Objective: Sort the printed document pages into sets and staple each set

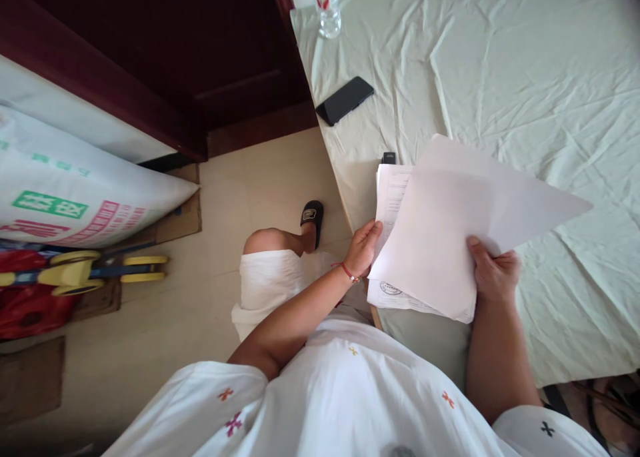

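the left hand (363, 247) rests its fingers along the left edge of a stack of papers (440, 244), fingers lightly curled and thumb laid on the top of the printed sheets. a red string bracelet (349, 272) circles that wrist. the right hand (493, 274) grips the stack at its lower right, thumb on top of the blank sheets and the other fingers folded underneath, so it pinches the paper between thumb and fingers. the stack sits between the two hands, at the near edge of the bed (525, 77), and its upper sheets fan out to the right beyond the right hand. the lowest sheet shows lines of print at the upper left and a round stamp (391, 288) just below the left hand.

beyond the left hand, on the pale wrinkled bed sheet, lies a dark phone (345, 100), well apart from the papers. farther off still stands a clear plastic bottle (327, 7) with a red label. a small black object (389, 158) lies just past the top edge of the stack; what it is cannot be told.

to the left of the left hand, lower down, a bare knee (263, 240) and a foot in a black sandal (312, 215) rest on the tiled floor. far to the left lie a large printed white sack (75, 184) and a yellow and blue toy (83, 270).
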Demonstrator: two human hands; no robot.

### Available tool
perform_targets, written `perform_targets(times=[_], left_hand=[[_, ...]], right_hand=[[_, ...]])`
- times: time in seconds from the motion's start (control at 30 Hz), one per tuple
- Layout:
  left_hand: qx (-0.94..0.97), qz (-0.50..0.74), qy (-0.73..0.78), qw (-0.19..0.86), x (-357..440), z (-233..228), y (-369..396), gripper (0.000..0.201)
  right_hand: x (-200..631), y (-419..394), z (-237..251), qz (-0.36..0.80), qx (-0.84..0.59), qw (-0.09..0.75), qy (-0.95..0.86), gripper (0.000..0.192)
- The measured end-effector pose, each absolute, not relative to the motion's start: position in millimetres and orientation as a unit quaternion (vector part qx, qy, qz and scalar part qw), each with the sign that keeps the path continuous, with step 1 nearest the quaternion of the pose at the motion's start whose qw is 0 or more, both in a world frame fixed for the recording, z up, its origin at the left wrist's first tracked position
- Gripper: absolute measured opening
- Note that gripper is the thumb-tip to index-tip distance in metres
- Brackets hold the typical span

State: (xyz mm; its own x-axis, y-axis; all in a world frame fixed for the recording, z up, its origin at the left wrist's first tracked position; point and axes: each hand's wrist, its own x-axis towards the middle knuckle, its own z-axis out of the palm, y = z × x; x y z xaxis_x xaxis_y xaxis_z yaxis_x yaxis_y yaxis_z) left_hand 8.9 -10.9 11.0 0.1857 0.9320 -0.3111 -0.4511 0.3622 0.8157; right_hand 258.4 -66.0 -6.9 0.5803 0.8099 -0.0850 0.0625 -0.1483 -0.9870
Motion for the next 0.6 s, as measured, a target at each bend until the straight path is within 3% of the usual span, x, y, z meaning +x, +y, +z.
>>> perform_targets(times=[0.6], left_hand=[[0.327, 0.481, 0.425, 0.694, 8, 0, -13, 0.056]], right_hand=[[259, -63, -5, 0.283, -0.702, 0.569, -0.321, 0.036]])
